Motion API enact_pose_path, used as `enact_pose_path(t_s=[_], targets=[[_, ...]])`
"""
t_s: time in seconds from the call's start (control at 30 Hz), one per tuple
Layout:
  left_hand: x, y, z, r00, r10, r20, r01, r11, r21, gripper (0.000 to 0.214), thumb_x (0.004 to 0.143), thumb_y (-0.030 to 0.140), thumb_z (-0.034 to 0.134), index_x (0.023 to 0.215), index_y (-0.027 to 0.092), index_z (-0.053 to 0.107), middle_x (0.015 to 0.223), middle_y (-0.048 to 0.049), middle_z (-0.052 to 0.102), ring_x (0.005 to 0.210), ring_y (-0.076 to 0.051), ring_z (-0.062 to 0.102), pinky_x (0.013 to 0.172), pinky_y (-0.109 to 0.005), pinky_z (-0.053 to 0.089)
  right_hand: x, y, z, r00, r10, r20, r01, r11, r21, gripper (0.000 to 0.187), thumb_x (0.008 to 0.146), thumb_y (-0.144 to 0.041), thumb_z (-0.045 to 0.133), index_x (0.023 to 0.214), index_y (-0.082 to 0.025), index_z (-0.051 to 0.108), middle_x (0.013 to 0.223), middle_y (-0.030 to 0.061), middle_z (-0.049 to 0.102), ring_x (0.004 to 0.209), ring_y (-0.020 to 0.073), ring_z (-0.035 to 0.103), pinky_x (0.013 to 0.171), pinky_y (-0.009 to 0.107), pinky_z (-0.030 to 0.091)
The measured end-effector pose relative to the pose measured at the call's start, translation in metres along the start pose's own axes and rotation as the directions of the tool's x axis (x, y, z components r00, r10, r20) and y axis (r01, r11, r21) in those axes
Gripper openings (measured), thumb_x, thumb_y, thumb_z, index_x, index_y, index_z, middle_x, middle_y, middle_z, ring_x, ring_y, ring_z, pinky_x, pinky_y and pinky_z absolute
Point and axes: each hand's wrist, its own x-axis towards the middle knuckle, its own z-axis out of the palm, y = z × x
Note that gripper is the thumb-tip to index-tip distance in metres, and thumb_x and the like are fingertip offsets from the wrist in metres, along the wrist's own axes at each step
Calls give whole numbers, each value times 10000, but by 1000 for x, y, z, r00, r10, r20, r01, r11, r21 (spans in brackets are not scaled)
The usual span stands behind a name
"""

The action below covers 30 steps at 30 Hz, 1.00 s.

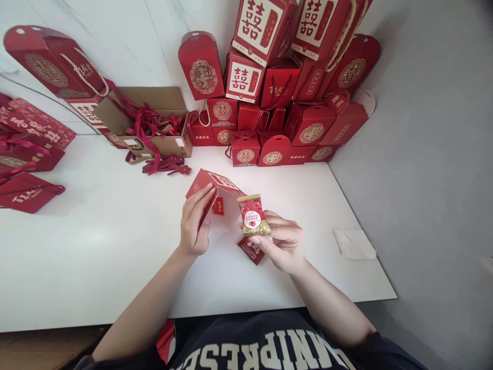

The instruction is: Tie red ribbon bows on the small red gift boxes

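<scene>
Open red gift box (203, 180): the left hand (194, 221) is clasping its side panel, grip folded over the edge. Red-and-gold sugar packet (252, 213): the right hand (284, 241) is pinching it beside the box's opening. Dark-red packet (251, 251): it is lying on the worktop (115, 246).

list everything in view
open paper box: one, red, centre
shiny rectangular sachet: one, red and gold, centre
small packet: one, red, in box opening
rectangular packet: one, dark red, below sachet
printed boxes: many, red, back and left
cardboard carton: one, brown, back left
ribbons: many, red, in and before carton
flat sheet: one, white, right
tabletop: one, white, middle
walls: two, white back, grey right
partly hidden object: one, red, bottom
lettered shirt: one, dark, bottom
left hand: one, on box
right hand: one, on sachet
</scene>
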Motion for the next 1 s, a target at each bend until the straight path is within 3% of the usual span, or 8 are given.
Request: enact_pose_path(t_s=[0.17,0.3,0.5,0.67,0.77,0.83,0.93,1.0], targets=[[1,1,0,1000,12,-2,-12,1000,-15,483,935,350,398,1401,257,489,1427,-78,511,1309,-307,469,1074,-506,393,-3,-2,0,998,66,-4,-66,998,-17,100,840,-169,640,861,-220,722,782,62,714,697,200,636,658,358,512],[0,3,0,999,10,-35,-13,997,-70,498,920,366,399,1394,250,497,1415,-77,519,1300,-324,473,1078,-517,384,-8,-1,0,992,75,-101,-78,996,-31,105,861,-170,584,811,-220,663,769,55,641,713,192,586,638,331,481],[-3,8,0,985,-161,-55,142,955,-261,558,908,449,386,1404,205,461,1429,-117,483,1349,-361,411,1101,-518,371,-10,2,-1,982,90,-164,-96,995,-30,126,881,-178,552,771,-217,598,779,47,605,704,180,553,632,317,451],[-1,13,2,978,-199,-61,171,935,-310,544,906,416,398,1399,196,466,1433,-119,474,1335,-351,422,1112,-509,349,-7,1,3,998,61,-1,-61,995,-77,118,874,-149,552,786,-211,599,752,44,612,668,165,551,592,294,456],[0,13,2,986,-148,-75,125,958,-257,533,897,385,413,1391,198,484,1420,-110,491,1313,-346,440,1102,-515,354,-4,-1,4,986,83,147,-57,983,-176,161,892,-150,553,1016,-198,644,1003,100,675,803,177,621,643,292,503],[1,12,2,989,-123,-76,102,967,-234,533,895,373,418,1395,199,482,1419,-110,491,1312,-345,440,1103,-519,350,-2,-2,2,978,96,186,-51,971,-233,216,916,-170,536,1111,-193,627,1138,119,660,938,192,634,715,301,519],[1,10,1,991,-113,-72,94,970,-224,534,894,365,424,1399,200,477,1429,-112,479,1316,-346,434,1107,-523,343,2,-1,-7,977,171,131,-116,930,-349,142,951,-217,491,957,-188,631,970,83,675,890,180,628,724,294,495],[1,9,1,990,-120,-71,101,969,-226,533,899,374,420,1402,207,471,1432,-109,476,1320,-345,432,1107,-524,344,2,2,-15,934,333,130,-231,839,-493,181,960,-287,483,845,-195,588,845,44,642,744,155,600,667,285,460]])
